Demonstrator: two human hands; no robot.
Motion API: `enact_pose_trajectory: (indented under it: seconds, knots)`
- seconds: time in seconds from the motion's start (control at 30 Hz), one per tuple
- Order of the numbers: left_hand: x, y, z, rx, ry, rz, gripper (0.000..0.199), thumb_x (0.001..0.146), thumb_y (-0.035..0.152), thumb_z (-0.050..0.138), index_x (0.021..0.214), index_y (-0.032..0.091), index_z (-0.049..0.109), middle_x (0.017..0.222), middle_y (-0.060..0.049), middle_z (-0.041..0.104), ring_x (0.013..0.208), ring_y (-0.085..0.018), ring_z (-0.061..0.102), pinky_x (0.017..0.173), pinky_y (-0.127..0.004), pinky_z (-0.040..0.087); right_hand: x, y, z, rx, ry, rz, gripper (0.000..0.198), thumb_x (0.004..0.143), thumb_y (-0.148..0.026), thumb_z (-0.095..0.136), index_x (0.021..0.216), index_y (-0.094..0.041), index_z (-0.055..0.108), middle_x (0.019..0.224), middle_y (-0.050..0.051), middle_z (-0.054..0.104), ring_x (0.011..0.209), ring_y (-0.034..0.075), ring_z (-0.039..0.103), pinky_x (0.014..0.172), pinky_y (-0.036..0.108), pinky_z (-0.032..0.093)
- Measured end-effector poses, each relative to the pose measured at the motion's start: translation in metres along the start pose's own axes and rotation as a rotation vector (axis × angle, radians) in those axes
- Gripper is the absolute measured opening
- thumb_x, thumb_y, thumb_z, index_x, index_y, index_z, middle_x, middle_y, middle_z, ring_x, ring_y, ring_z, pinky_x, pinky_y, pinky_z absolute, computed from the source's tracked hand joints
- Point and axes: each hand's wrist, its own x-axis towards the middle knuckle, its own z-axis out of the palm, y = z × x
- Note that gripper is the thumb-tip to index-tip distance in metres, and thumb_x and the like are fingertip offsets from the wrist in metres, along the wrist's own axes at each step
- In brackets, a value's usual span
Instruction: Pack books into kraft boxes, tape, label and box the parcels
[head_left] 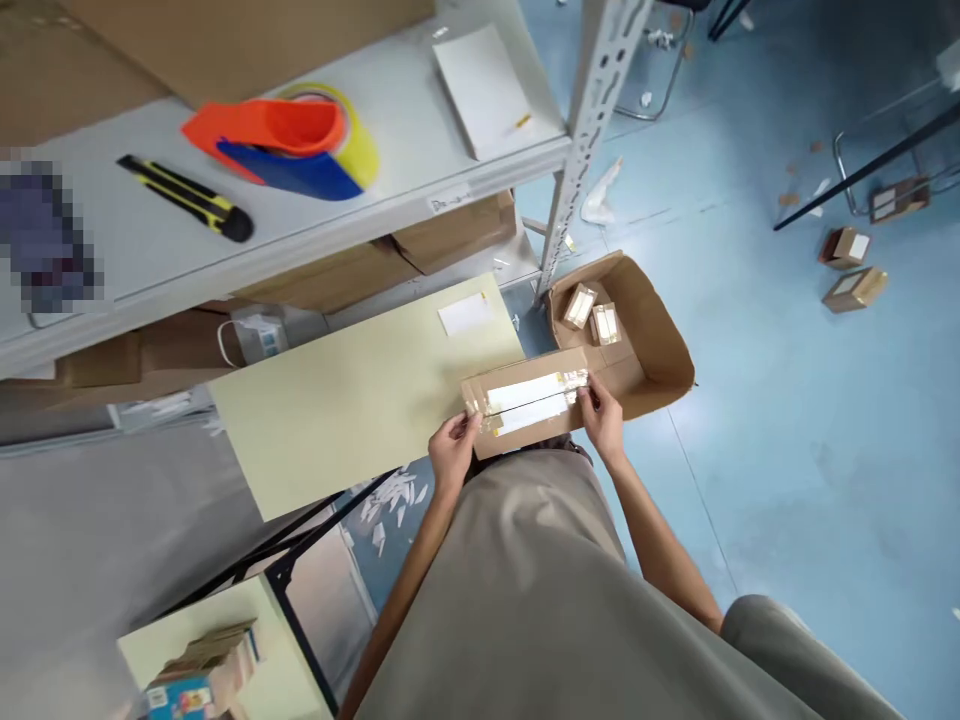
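The blue floor (750, 420) runs out of view on the right, and the shelf (409, 130) is cut off at the left and top. The pale tabletop (345, 390) has its right end partly covered by a taped cardboard box. The open carton (660, 340) beyond has its near corner hidden by that same box. The cardboard box (529, 400) lies in front of the person's body; whether it touches the tabletop is unclear, and its label print is unreadable. At its ends, the left hand (452, 447) and right hand (602, 418) each pinch an edge, some fingertips out of sight. Inside the carton, two small boxes (580, 306) show illegible white labels.
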Motion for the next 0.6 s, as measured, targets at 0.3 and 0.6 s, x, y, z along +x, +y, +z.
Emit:
enact_pose_trajectory:
  seconds: [0.3,0.6]
  knots:
    - [-0.005,0.087,0.179,0.382,-0.416,0.390,0.027,0.097,0.027,0.089,0.124,0.023,0.088,0.124,-0.011,0.086,0.108,-0.028,0.085,0.102,-0.038,0.066,0.010,0.103,-0.129,0.029,0.351,0.193,0.057,0.095,-0.057,0.059,0.131,-0.015,0.074,0.118,0.019,0.086,0.108,0.033,0.080,0.100,0.044,0.061]
    - [0.029,0.124,0.294,0.605,-0.563,0.391,0.042,0.107,0.017,0.074,0.147,0.009,0.076,0.158,-0.025,0.071,0.151,-0.037,0.067,0.128,-0.045,0.052,0.067,0.142,-0.132,-0.159,0.443,0.475,0.033,0.089,-0.052,0.055,0.098,-0.022,0.065,0.097,0.018,0.081,0.100,0.036,0.077,0.092,0.046,0.062]
